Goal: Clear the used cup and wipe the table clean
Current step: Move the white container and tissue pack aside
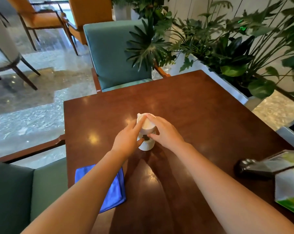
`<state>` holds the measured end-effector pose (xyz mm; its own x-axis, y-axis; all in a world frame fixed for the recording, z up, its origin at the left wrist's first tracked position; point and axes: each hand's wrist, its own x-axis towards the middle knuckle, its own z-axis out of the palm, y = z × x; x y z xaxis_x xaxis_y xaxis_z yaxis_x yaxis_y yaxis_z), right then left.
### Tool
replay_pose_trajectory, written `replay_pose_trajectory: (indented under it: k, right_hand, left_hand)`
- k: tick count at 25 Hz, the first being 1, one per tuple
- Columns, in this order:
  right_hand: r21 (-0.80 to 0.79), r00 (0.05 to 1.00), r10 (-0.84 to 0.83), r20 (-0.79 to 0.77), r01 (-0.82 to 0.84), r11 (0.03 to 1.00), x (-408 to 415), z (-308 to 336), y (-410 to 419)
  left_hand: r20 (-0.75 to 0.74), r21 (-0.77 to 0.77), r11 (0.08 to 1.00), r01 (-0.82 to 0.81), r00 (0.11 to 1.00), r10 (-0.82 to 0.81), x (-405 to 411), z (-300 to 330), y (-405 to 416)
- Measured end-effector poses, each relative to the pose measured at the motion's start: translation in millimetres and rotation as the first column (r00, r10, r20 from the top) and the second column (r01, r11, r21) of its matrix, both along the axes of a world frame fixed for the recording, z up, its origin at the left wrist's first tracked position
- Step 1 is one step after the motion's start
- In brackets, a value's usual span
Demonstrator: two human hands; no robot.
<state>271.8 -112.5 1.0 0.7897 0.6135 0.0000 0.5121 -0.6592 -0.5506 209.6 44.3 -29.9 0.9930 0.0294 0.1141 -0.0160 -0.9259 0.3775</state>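
Left hand [126, 141] on the left side of the white paper cup [146, 132], index finger stretched up along its wall, thumb low near a dark mark on the front. Right hand [166, 132] on the right side, fingers laid over the rim and the crumpled white tissue [143, 117] poking from the mouth. Both hands closed around the one cup, which stands upright on its ribbed base at the middle of the brown wooden table [201, 105], long axis vertical, mouth up. One blue cloth [109, 188] flat at the near left edge, partly under the left forearm. One black device [250, 168] and one green tissue box [289, 190] at the right edge. Two teal chairs, far [115, 54] and near left [13, 191].
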Motion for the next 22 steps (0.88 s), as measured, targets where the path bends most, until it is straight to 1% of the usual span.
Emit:
replay_pose_trajectory:
  k: [2,5,7,9,13,17,20,22]
  right_hand:
    - [0.093,0.999,-0.028,-0.018,0.029,0.995,1,-3,0]
    - [0.211,0.995,-0.082,-0.062,0.093,0.973,-1,-6,0]
    - [0.248,0.989,-0.115,-0.089,0.134,0.96,-6,-4,-2]
    - [0.26,0.988,-0.132,-0.085,0.15,0.954,-14,1,-8]
    - [0.289,0.979,-0.2,-0.044,0.204,0.935,-40,22,-47]
    - [0.265,0.952,-0.305,-0.029,0.301,0.916,-80,42,-117]
    - [0.241,0.918,-0.394,-0.04,0.392,0.888,-115,47,-178]
    - [0.247,0.893,-0.447,-0.043,0.444,0.862,-138,47,-220]
  left_hand:
    - [0.018,-0.099,0.995,0.021,1.0,-0.019,-1,-5,2]
    - [0.061,-0.178,0.983,0.033,0.998,-0.023,0,-7,1]
    - [0.08,-0.225,0.974,0.013,0.997,0.005,-2,-5,-3]
    - [0.089,-0.239,0.971,0.006,0.996,0.016,-6,0,-8]
    - [0.108,-0.215,0.972,0.096,0.991,-0.074,-20,25,-40]
    - [0.111,-0.27,0.94,0.208,0.976,-0.185,-45,47,-106]
    - [0.136,-0.286,0.897,0.338,0.941,-0.311,-62,47,-164]
    - [0.132,-0.287,0.873,0.394,0.919,-0.371,-72,45,-205]
